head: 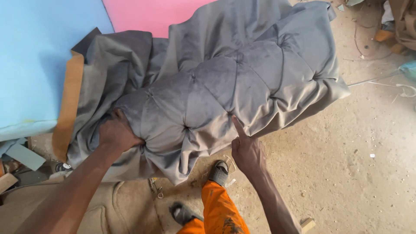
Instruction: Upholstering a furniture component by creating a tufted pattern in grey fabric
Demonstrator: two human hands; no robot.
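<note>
- Grey velvet covers a tufted cushion panel (242, 86) that lies slantwise across the middle of the view, its surface drawn into diamond folds with deep button dimples.
- The left hand (116, 132) presses into the near left end of the panel, fingers curled and sunk into the loose fabric, gripping the cloth there.
- The right hand (248, 151) rests against the near edge, index finger stretched out and touching a fold line, the other fingers curled in and holding nothing.
- Loose grey fabric (117, 65) spills off the panel's left side in folds, over a brown board (69, 99).
- A light blue foam sheet (34, 56) and a pink foam sheet (147, 15) lie beyond, at the upper left.
- Below the panel, the person's orange trouser leg (221, 208) and grey shoes (219, 172) stand on the dusty floor (346, 164).
</note>
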